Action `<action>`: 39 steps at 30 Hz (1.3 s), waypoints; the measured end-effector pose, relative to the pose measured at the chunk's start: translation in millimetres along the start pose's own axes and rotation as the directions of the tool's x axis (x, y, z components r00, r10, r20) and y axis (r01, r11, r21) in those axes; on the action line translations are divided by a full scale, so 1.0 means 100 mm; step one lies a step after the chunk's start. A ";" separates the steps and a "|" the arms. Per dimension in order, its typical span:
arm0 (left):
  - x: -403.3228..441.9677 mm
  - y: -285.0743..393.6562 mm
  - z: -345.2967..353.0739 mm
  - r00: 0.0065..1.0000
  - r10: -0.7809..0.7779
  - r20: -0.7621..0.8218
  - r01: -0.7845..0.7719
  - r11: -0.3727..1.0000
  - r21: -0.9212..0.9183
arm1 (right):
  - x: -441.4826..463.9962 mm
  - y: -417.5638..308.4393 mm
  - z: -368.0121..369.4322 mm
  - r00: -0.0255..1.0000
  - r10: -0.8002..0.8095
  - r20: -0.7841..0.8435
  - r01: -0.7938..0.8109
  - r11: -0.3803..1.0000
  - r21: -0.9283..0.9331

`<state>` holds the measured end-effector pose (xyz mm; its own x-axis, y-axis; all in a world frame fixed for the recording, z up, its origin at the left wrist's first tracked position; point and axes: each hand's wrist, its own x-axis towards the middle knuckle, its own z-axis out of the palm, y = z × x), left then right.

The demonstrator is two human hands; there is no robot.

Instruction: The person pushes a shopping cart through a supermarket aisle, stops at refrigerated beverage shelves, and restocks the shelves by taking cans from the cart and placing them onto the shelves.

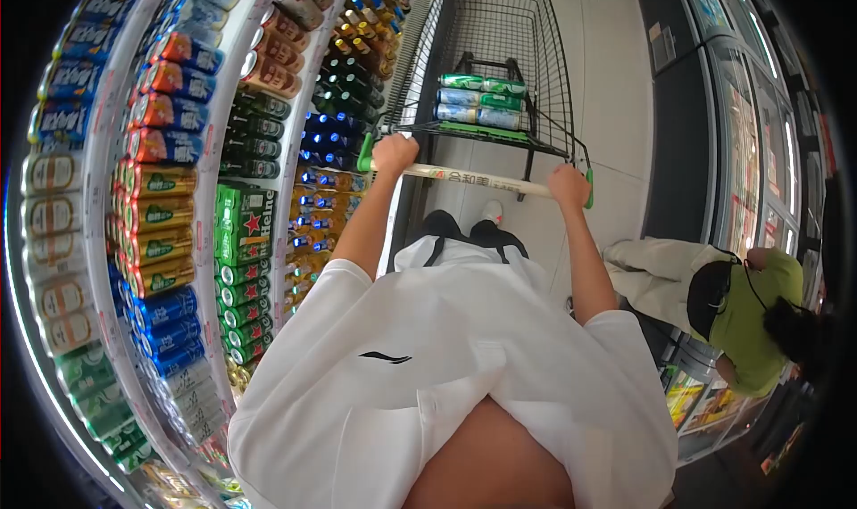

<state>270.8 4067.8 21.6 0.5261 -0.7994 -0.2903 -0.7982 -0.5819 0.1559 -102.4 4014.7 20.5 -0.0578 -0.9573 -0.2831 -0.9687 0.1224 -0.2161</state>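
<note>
A wire shopping cart point(553, 72) with green corners stands in front of me. My left hand point(395, 153) is closed round the left end of its pale handlebar point(473, 181), beside the green end piece. At the right end, my right hand point(569, 186) wraps round the same bar. Green cans point(461, 82) and pale cans point(458, 114) lie in rows inside the cart, near the handle side. The undersides of both hands' fingers are hidden.
Shelves of cans and bottles point(244, 232) run close along the left. Glass-doored cabinets point(745, 107) line the right. A person in a green top point(763, 322) is at the lower right beside them. Pale floor tiles point(611, 99) lie right of the cart.
</note>
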 end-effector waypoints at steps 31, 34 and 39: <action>4.84 2.49 1.96 0.718 0.298 0.630 -0.468 0.875 0.120 | 4.84 -0.82 1.57 0.894 -0.024 0.447 -0.024 0.995 0.102; 4.98 2.78 2.44 0.702 0.413 0.580 -0.563 0.821 0.098 | 5.29 -0.85 1.81 0.858 0.033 0.512 -0.114 0.985 0.127; 4.98 2.93 3.05 0.699 0.560 0.445 -0.710 0.618 0.338 | 5.74 -0.88 2.27 0.906 -0.018 0.422 -0.059 0.984 0.169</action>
<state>209.2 3545.2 -365.5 -0.2101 -0.8178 -0.5357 -0.9658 0.2589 -0.0164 4.7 3513.8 -335.2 0.0670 -0.7595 -0.6470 -0.9090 0.2210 -0.3535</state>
